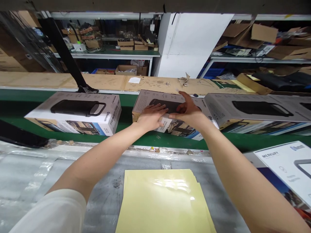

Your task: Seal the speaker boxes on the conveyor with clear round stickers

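Note:
A white speaker box [155, 97], printed with a dark speaker on its lid, sits on the green conveyor belt [127, 106] in front of me. My left hand [152, 116] lies flat across the left part of its lid, fingers stretched out. Over the right part is my right hand [188, 111], with its thumb on the lid near the front edge and its index finger raised and spread from the others. A faint pale blur shows by that fingertip, too small to make out. Both hands cover much of the printed speaker.
A similar box [80, 106] stands to the left on the belt, another box [257, 106] close on the right. Nearer me, yellow sheets [162, 200] lie on the grey worktop [104, 181]. A white printed package [286, 168] is at right. A black post [65, 58] rises behind the belt.

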